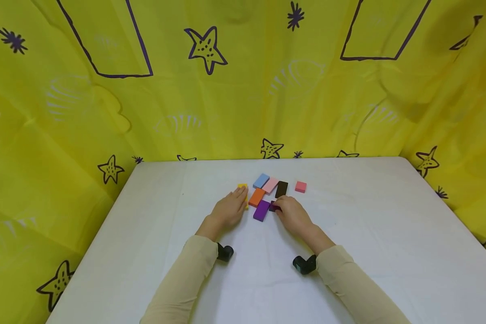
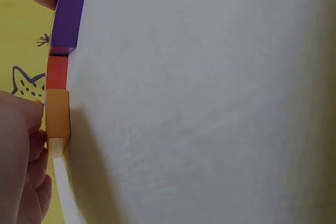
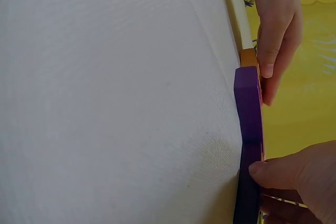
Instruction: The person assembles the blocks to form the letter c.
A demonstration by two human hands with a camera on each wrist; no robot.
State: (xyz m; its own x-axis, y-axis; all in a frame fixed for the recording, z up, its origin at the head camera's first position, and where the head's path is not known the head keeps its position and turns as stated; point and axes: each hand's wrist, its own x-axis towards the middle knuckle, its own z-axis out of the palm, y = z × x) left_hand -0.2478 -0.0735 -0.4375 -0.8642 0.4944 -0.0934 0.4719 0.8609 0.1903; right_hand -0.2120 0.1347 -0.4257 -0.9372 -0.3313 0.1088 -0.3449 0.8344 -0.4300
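My left hand [image 1: 230, 208] lies with fairly straight fingers over a yellow block [image 1: 242, 185], hiding its middle. In the left wrist view that yellow block [image 2: 58, 114] stands just beyond the fingertips. Between thumb and fingers, my right hand [image 1: 294, 216] pinches a dark purple block [image 1: 272, 207]; the right wrist view shows the thumb pressed on this dark block [image 3: 249, 187]. Touching it on the left is a brighter purple block [image 1: 261, 210]. An orange block [image 1: 257, 197] sits between the hands, near the yellow one.
Behind the hands lie a blue block [image 1: 261, 181], a pink block [image 1: 271, 185] and a dark brown block [image 1: 281, 189]. Slightly apart at the right is a smaller coral block [image 1: 301, 186]. A white cloth covers the table [image 1: 368, 216], with a yellow patterned curtain [image 1: 243, 99] around it.
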